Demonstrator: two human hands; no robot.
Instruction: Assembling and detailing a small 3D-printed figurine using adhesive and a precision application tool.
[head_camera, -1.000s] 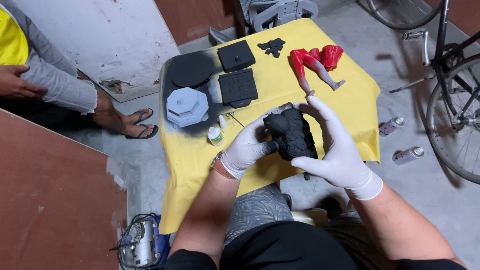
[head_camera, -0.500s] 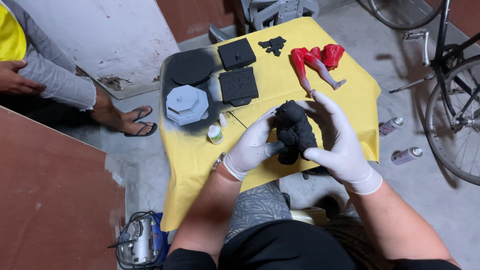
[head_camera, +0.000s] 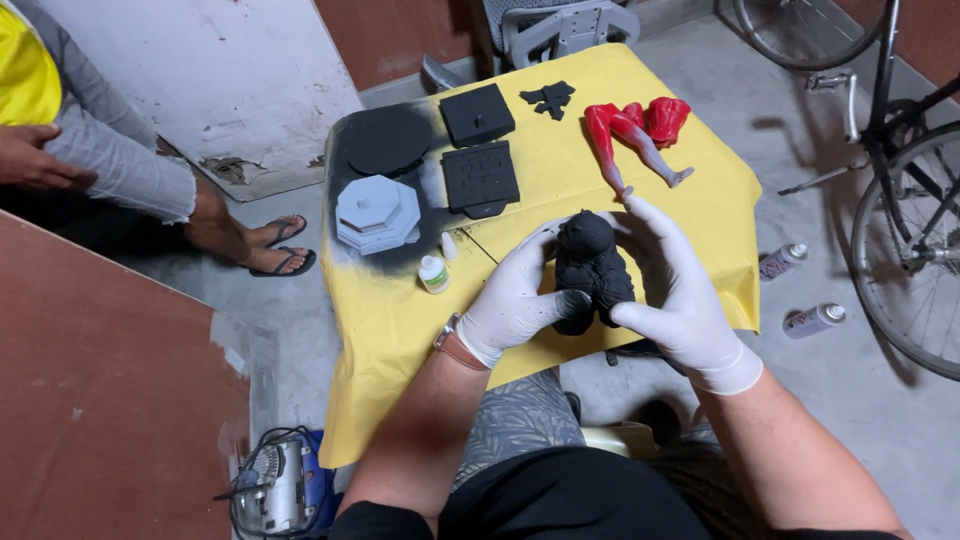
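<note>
Yellow cloth covered the small tabletop (head_camera: 700, 200), which stood on a grey concrete floor (head_camera: 850, 400) with a rust-brown panel at eight o'clock. Over the near edge of that cloth, both hands wore white gloves and gripped a lumpy matte-black figure (head_camera: 592, 270) between them: the left hand (head_camera: 515, 300) was curled around its left side with the thumb pressed across the lower front, and the right hand (head_camera: 675, 285) wrapped its right side, fingers arched over the top and thumb under the base. At nine o'clock from the figure stood a small white bottle with a green band (head_camera: 433, 273), beside a smaller white cap-like piece. At ten o'clock sat a pale grey octagonal stepped base (head_camera: 377, 212), with a black round disc (head_camera: 386, 140) beyond it. At eleven o'clock lay a black ribbed rectangular panel (head_camera: 481, 177) and, farther off, a black square block (head_camera: 477, 114). At twelve o'clock lay a small flat black cut-out (head_camera: 547, 97); at one o'clock, a red-and-grey pair of figure legs (head_camera: 636, 135). Two spray cans (head_camera: 812, 320) lay on the floor at three o'clock beside a bicycle (head_camera: 900, 220). Another person's sandalled feet (head_camera: 275, 245) rested at nine o'clock, well apart.
</note>
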